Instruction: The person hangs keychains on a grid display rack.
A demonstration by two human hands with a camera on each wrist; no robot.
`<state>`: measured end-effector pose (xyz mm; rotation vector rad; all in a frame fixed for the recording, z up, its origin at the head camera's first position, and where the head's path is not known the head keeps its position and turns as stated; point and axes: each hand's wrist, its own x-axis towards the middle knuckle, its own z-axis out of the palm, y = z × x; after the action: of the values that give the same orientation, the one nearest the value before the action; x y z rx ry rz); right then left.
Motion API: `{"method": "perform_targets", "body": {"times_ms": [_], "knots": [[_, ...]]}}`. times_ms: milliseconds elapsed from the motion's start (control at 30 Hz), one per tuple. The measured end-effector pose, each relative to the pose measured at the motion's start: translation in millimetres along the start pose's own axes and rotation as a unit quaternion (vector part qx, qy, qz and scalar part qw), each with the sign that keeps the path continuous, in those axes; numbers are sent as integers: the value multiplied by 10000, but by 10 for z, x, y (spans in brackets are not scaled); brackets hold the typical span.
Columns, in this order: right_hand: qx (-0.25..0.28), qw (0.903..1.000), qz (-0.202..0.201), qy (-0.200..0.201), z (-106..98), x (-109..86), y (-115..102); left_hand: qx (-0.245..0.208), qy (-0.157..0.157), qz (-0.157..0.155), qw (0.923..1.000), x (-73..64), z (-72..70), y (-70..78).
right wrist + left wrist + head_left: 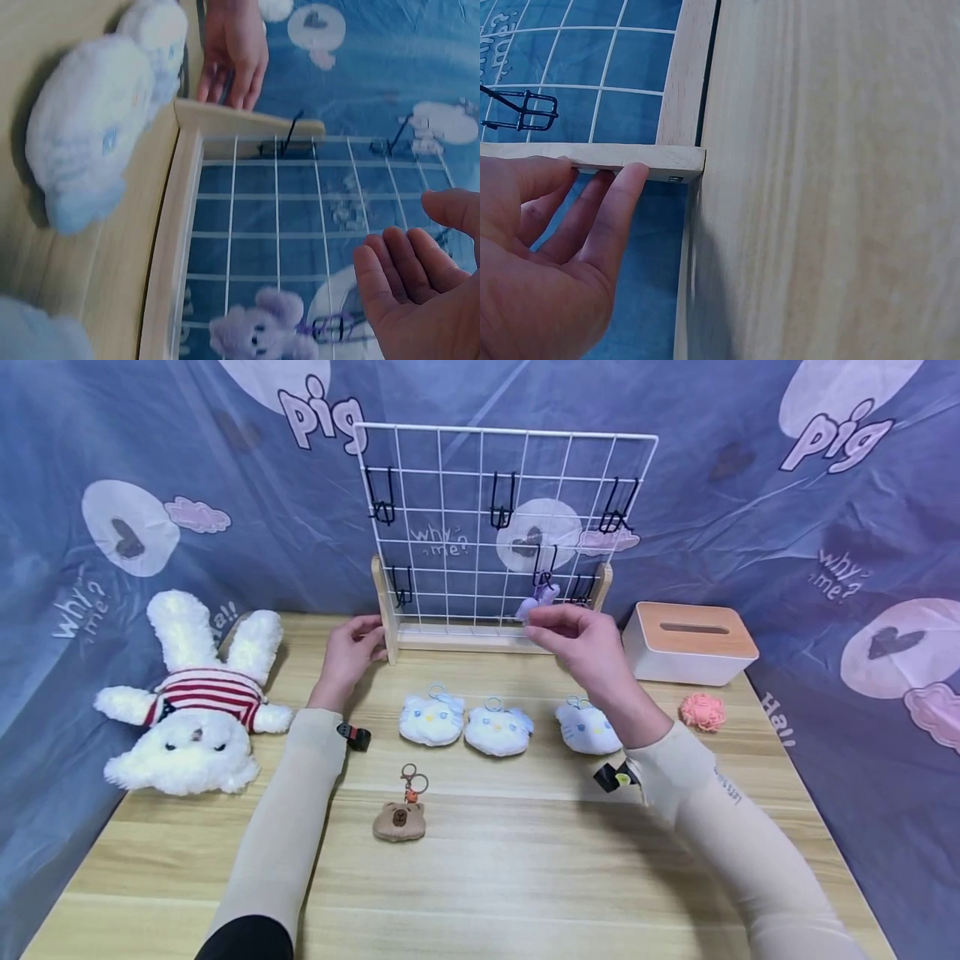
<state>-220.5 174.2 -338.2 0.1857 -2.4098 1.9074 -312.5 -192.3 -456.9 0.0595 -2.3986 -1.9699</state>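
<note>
Right hand [588, 647], thumb apart from fingers, could bump purple plush [255, 331] off its 1-o'clock hook [543, 578]; left hand's [347, 656] fingertips touch the wooden post [384, 606].

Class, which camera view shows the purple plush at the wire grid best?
The right wrist view: the purple plush appears large there, with its dark eyes visible, though the lower frame edge may crop it. The head view shows it small, partly hidden by the right hand. The left wrist view does not show it.

You face a fuzzy purple plush toy [262, 330], a smooth wire grid [507, 432], matt wooden posts [385, 610] and a creased cloth backdrop [712, 510].
</note>
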Motion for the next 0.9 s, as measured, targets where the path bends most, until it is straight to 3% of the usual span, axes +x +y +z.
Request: {"method": "perform_targets", "body": {"times_ms": [333, 567, 900], "knots": [[-458, 9959, -14, -777, 350, -254, -1, -49, -24, 71, 10000, -5, 2, -2], [-450, 9913, 76, -1236, 596, -414, 59, -40, 9, -15, 10000, 1, -6, -14], [-840, 9789, 152, -1859, 940, -562, 239, 36, 53, -5, 10000, 8, 15, -1]]}}
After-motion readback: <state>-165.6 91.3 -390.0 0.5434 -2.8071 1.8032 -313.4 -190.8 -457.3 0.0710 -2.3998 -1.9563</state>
